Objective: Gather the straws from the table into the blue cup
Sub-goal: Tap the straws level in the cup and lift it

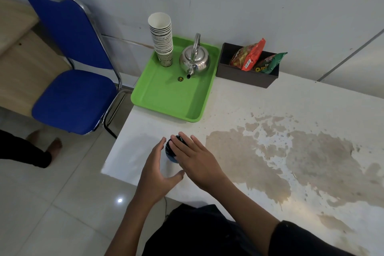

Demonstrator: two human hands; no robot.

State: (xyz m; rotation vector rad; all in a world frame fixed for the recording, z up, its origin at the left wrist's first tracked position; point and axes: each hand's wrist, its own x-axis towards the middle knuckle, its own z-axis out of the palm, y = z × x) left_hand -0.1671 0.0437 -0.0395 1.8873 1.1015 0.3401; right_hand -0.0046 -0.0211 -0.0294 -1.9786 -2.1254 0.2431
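The blue cup [170, 151] stood on the counter [270, 100] between my hands, my right hand [195, 157] flat over its mouth, my left hand [156, 169] spread just beside it, holding nothing.

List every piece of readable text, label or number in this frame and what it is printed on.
None reads clearly.
Red packet: barcode and print, too blurred.
Green packet: yellow letters, upside down, illegible.
Bottom paper cup: print too small.
Round sticker on green tray: illegible.
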